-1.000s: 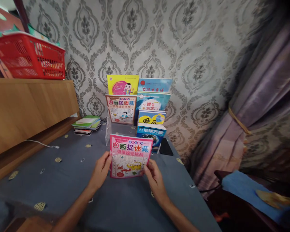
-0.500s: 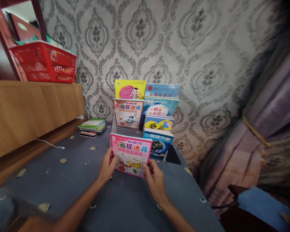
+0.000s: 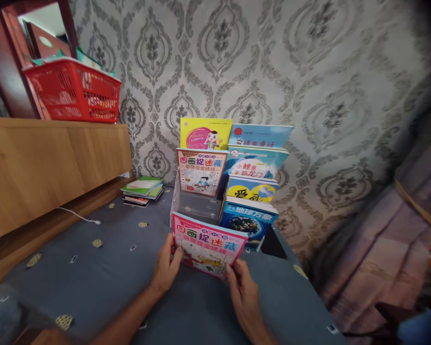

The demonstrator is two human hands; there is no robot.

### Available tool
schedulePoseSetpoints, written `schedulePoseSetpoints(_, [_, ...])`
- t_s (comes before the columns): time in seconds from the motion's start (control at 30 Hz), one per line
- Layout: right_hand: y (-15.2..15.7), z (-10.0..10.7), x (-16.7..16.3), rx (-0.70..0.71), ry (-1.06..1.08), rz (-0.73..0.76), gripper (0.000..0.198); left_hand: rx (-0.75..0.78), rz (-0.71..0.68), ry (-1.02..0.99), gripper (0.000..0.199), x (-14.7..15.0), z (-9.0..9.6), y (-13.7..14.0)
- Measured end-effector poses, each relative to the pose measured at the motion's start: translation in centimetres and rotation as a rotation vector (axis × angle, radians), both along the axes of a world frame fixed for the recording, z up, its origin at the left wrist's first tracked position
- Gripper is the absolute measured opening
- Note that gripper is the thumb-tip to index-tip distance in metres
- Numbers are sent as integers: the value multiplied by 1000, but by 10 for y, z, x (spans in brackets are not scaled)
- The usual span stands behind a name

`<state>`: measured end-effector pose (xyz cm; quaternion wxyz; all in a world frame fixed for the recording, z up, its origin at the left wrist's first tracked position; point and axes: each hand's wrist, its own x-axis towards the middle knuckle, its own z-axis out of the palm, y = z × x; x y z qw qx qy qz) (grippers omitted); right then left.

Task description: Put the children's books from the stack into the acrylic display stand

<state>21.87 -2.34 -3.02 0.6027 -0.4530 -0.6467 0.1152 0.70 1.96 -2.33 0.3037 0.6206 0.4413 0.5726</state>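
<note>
A pink-bordered picture book (image 3: pixel 206 244) is held between my two hands, its cover facing me and its top tipped away. My left hand (image 3: pixel 167 263) grips its left edge, thumb on the cover. On the opposite edge, my right hand (image 3: pixel 244 290) pinches the lower right corner. Just behind it stands a clear tiered book rack (image 3: pixel 201 211). A brown-bordered book (image 3: pixel 202 173) and a yellow book (image 3: pixel 204 133) stand in its left column. In the right column are several books, with a blue earth book (image 3: pixel 249 223) in front.
A stack of books (image 3: pixel 142 188) lies left of the rack, near a white cable (image 3: pixel 79 215). A dark flat object (image 3: pixel 274 243) lies to the right. The red basket (image 3: pixel 73 91) sits on a wooden headboard (image 3: pixel 57 167). A curtain (image 3: pixel 377 249) hangs at the right.
The pink-bordered book has come lower and closer to me, and its cover is tilted further back. Both hands keep hold of it. The whole view has shifted slightly.
</note>
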Motion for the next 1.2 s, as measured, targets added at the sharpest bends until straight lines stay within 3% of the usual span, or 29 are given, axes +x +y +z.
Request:
schedulePoseSetpoints(0.5, [-2, 4, 2, 43, -91, -35, 12, -26, 28, 73, 12, 1, 3, -2])
schedulePoseSetpoints(0.87, [1, -1, 2, -51, -8, -14, 19, -23, 3, 24, 12, 0, 4, -2])
schedulePoseSetpoints(1.03, [10, 17, -1, -167, 69, 45, 28, -68, -73, -40, 13, -3, 10, 16])
schedulePoseSetpoints(1.2, [34, 48, -6, -258, 107, 151, 35, -144, -136, -80, 17, -14, 38, 51])
